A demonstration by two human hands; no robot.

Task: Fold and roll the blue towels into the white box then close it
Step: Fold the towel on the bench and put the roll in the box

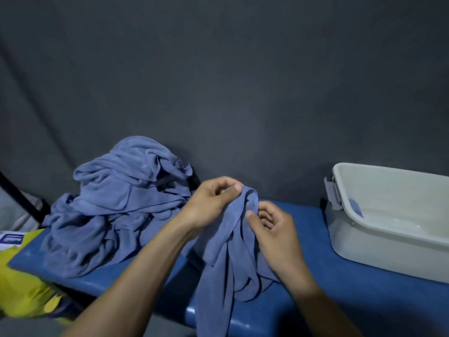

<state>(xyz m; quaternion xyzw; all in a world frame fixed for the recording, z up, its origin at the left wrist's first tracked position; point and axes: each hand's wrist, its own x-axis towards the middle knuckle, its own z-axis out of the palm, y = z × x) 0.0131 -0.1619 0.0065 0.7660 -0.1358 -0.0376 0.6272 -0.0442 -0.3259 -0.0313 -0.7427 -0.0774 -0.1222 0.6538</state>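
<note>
Both hands, left [213,203] and right [272,227], pinch a limp blue terry towel [226,263] bunched above the blue tabletop [328,288]; unspread, it risks a lumpy roll unfit for the open white plastic box [379,249] to the right.

One white box [388,229], lid off. One heap of blue towels [116,205], too tangled to count, plus one towel [233,254] lifted apart. Two hands. One blue bench [340,295]. One yellow bag [21,288].

Towel pile [116,205] left on bench [352,295]; box [388,242] right.
</note>
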